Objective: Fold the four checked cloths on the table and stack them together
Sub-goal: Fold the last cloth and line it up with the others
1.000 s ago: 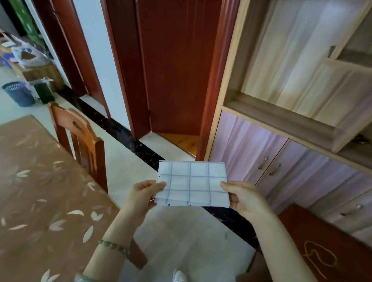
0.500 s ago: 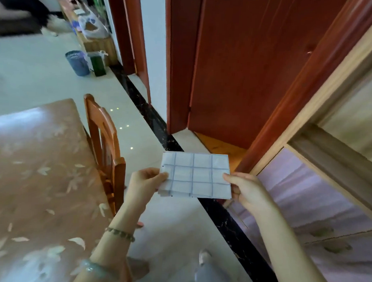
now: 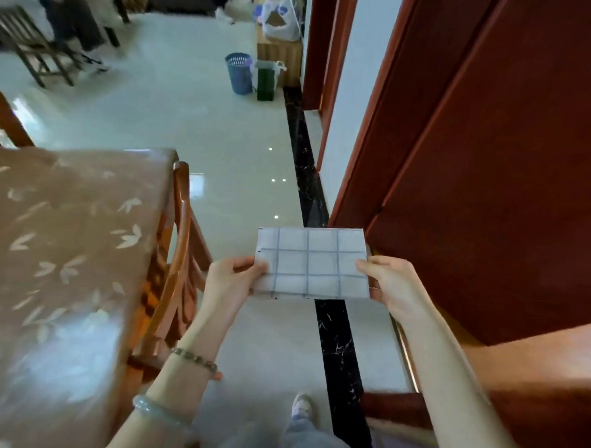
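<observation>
Pinching opposite edges, left hand and right hand hold a seemingly folded checked cloth.

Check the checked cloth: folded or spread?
Folded: the checked cloth is a small rectangle, pinched at its sides by the left hand and right hand.

No legible text, labels, brands or numbers anywhere (checked cloth shows grid lines only).

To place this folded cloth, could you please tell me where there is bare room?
The brown leaf-patterned tabletop shows bare surface across its visible part, bordered on the right by the curved wooden chair back. That chair crowds the gap between table and the white blue-checked folded cloth.
</observation>
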Action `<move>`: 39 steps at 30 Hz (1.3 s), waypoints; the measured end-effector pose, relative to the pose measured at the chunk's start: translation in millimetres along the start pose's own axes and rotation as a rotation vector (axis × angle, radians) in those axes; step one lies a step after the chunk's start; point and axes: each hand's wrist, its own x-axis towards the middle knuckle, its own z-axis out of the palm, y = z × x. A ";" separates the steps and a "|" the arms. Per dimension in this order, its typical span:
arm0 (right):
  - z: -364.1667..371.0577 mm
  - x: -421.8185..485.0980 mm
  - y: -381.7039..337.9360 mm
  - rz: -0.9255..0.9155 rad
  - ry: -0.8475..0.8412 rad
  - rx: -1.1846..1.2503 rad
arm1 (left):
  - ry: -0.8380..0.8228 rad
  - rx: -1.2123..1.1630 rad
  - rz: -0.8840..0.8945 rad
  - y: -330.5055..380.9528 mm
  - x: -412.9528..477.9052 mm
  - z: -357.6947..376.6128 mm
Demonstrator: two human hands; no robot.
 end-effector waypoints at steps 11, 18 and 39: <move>34.8 178.7 -84.0 0.018 -0.194 -0.106 | 0.244 -0.034 -0.040 57.7 129.0 37.9; 82.5 297.0 -148.3 0.033 -0.235 -0.114 | 0.287 -0.078 -0.053 95.7 259.5 48.1; 320.7 585.9 -322.0 0.060 -0.635 -0.356 | 0.629 -0.273 -0.166 178.9 552.7 -17.4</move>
